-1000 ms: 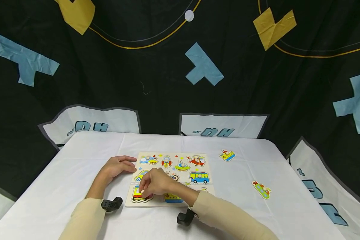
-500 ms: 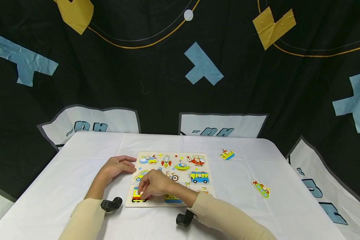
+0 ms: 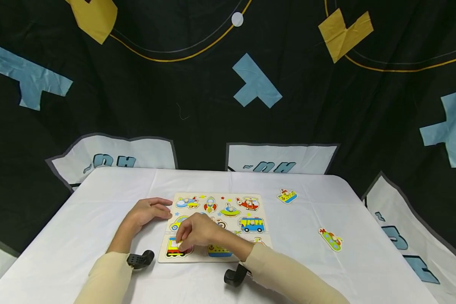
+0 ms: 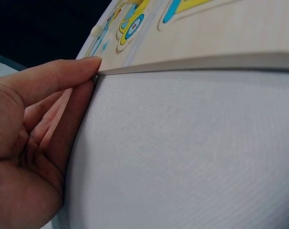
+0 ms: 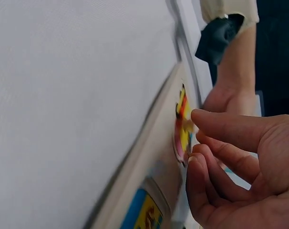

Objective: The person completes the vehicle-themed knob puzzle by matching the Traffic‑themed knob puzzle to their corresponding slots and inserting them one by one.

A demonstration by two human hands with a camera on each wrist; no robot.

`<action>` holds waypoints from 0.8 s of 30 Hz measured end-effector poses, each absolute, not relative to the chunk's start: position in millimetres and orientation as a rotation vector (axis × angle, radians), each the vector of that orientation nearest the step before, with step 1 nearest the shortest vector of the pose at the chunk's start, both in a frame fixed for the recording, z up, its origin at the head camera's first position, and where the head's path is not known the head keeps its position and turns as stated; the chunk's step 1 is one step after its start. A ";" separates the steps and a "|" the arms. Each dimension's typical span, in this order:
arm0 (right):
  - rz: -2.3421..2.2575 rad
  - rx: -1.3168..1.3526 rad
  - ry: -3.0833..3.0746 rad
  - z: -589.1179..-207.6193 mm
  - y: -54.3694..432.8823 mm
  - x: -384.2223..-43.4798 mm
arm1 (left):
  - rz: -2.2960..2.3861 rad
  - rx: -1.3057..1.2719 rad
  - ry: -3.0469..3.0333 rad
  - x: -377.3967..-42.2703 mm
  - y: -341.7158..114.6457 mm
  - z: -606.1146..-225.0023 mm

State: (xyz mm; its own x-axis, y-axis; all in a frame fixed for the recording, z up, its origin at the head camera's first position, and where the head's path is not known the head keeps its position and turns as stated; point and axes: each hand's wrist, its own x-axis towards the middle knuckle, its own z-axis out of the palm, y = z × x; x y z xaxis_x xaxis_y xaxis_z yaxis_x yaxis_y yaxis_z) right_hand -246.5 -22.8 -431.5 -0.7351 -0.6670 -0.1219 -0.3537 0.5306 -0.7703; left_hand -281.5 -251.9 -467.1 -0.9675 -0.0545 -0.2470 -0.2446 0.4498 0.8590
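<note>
A wooden knob puzzle board [image 3: 222,196] lies in front of the person, with vehicle pieces in its recesses. At its left edge rests the left hand [image 3: 147,211]; in the left wrist view the thumb [image 4: 80,69] and a finger hold that edge. The right hand [image 3: 199,230] reaches across the front of the board. Its thumb and fingertips pinch the knob of a red and yellow train piece [image 3: 172,248] at the front left. In the right wrist view the train piece [image 5: 182,126] sits at its outline, the fingertips right at its knob.
Two loose pieces lie on the white-covered table [image 3: 296,270] to the right: a ship piece [image 3: 286,196] farther back and a green submarine piece [image 3: 330,240] nearer. A black curtain [image 3: 197,105] with paper shapes stands behind the table.
The right hand stays at the train piece, its fingertips shifting only slightly over the knob. The left hand keeps its place at the board's edge.
</note>
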 end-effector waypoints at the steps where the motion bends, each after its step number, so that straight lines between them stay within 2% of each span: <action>1: -1.075 -0.828 2.362 -430.2 -20.6 -247.8 | 1.533 -0.262 2.517 -281.4 -252.2 -467.4; 24: -1.247 -0.511 2.587 -401.3 74.1 -304.2 | 1.558 -0.282 2.506 -282.5 -251.1 -467.3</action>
State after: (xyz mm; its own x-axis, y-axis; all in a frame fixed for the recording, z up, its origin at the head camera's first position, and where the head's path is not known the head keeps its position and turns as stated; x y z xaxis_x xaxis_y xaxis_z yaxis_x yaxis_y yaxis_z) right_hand -304.2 74.1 -401.3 -0.9143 -0.4020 -0.0495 -0.2117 0.5784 -0.7878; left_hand -282.5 -251.1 -467.3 -0.9664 -0.0667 -0.2481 -0.2520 0.4337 0.8651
